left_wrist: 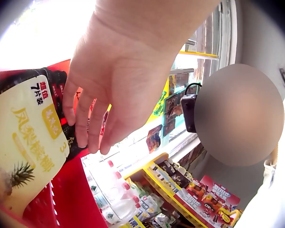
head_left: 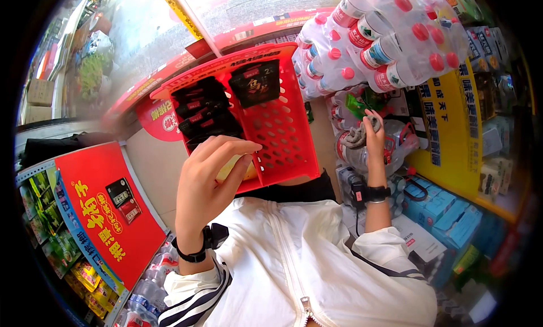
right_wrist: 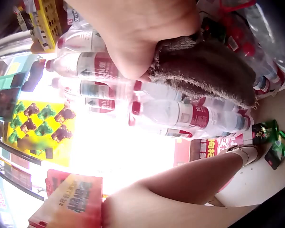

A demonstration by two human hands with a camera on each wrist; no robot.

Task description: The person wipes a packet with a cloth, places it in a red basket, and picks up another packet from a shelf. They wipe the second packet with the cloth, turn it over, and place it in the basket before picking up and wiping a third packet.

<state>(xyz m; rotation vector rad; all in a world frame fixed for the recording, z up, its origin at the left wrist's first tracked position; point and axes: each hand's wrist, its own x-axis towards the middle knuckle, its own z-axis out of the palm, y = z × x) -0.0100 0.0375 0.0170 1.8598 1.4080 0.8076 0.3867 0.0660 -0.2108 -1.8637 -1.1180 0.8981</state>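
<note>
A red plastic tray (head_left: 277, 132) with a perforated floor and a divider sits tilted in front of the body. Black packets (head_left: 202, 109) lie stacked in its left compartment, and another black packet (head_left: 254, 84) lies at the far end of the right one. My left hand (head_left: 212, 169) hovers over the near left corner, fingers loosely extended by the divider. Beside those fingers in the left wrist view is a pale yellow packet (left_wrist: 26, 137) with a pineapple picture. Out to the right, my right hand (head_left: 374, 140) grips a fuzzy grey cloth (right_wrist: 199, 71).
Shrink-wrapped water bottles (head_left: 384, 44) are piled at the back right, above a large water jug (head_left: 362, 157). A yellow display stand (head_left: 452, 123) rises at right, a red display panel (head_left: 102, 208) at left. Green packets (right_wrist: 278, 147) lie on the floor.
</note>
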